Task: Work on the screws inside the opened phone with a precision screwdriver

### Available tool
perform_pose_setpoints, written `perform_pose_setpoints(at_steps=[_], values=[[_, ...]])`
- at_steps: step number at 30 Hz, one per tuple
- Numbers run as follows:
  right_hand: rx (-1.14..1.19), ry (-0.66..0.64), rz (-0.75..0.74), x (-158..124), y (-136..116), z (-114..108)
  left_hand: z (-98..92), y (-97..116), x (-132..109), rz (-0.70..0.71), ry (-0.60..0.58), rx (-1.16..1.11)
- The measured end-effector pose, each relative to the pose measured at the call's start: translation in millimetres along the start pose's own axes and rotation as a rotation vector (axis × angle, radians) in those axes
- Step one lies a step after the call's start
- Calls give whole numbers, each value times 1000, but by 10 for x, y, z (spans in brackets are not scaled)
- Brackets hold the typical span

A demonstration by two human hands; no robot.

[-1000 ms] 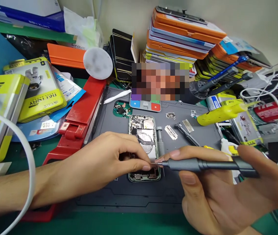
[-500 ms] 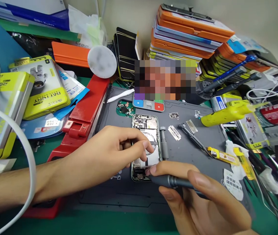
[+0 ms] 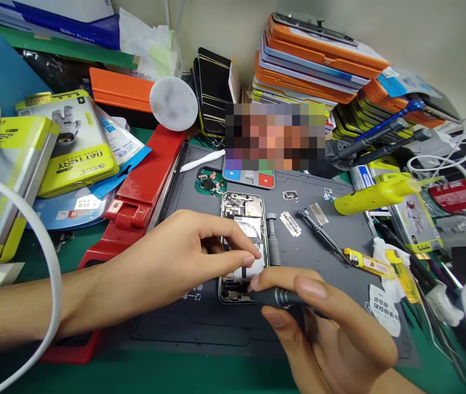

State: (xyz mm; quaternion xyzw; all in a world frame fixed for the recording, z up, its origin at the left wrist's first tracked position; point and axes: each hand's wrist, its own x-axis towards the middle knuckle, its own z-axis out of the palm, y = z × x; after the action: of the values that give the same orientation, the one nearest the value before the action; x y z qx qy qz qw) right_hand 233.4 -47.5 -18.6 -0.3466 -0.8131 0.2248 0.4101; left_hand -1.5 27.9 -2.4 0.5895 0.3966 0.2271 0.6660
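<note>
An opened smartphone (image 3: 244,207) lies on the dark grey mat with its inner parts bare. My left hand (image 3: 200,246) reaches over its middle, thumb and index tips close together above the lower right area. Whether anything is pinched between them I cannot make out. My right hand (image 3: 339,328) is wrapped round a dark grey screwdriver (image 3: 284,297), held nearly level. The driver points at the phone's bottom end, where my fingers hide its tip. Just right of the phone lies another grey screwdriver (image 3: 273,241).
The grey work mat (image 3: 200,339) carries a razor blade (image 3: 290,224), a dark screwdriver (image 3: 321,232) and a yellow cutter (image 3: 368,264). A red clamp-like tool (image 3: 143,191) and battery boxes (image 3: 79,169) stand left. A yellow bottle (image 3: 370,198) leans right; a white cable (image 3: 31,219) crosses the left.
My left thumb has shifted right and down, nearer the index tip. My right hand has moved slightly left with the screwdriver. The view has shifted a little.
</note>
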Motion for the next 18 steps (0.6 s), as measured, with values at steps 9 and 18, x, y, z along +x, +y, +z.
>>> perform_pose_setpoints(at_steps=[9,18], values=[[-26,-31,-25,-37,-11,1,2,9,-8,-6,6,8],[-10,-43,-109,34,23,-1,4,12,-14,-11,-15,46]])
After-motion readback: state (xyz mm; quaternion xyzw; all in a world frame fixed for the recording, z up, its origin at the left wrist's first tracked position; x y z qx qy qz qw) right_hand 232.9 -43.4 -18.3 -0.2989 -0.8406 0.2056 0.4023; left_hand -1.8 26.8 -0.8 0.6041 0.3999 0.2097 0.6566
